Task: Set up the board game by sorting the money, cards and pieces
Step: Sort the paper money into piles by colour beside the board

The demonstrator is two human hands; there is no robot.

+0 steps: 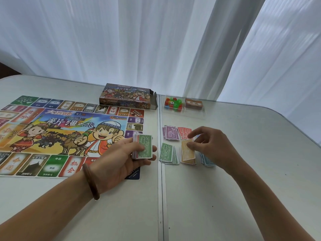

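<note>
- Left hand (121,159) grips the unsorted stack (142,146) over the right edge of the board (60,133), with the thumb across a green 500 note. Held face-up, the stack lets you read each denomination before dealing it.
- Right hand (208,145) is down on the orange pile (188,156), thumb and fingertips at its top note. You cannot tell whether they pinch that note or only press it.
- Sorted money lies right of the seam (160,188): purple pile (171,133) and red pile (184,131) behind; green pile (167,153), orange pile and blue pile (208,161) in front. Grouping by colour keeps every pile near the dealing hand.
- Judge the sort as part done. The stack's top note likely belongs on the green pile, just beside it.
- Watch the edges: the piles fan out and sit close together, so notes may slide onto a neighbour.
- For room, use the bare table (243,180) in front of the piles and to their right. The tray (173,103), cards (193,102) and box (126,96) stand well behind.
</note>
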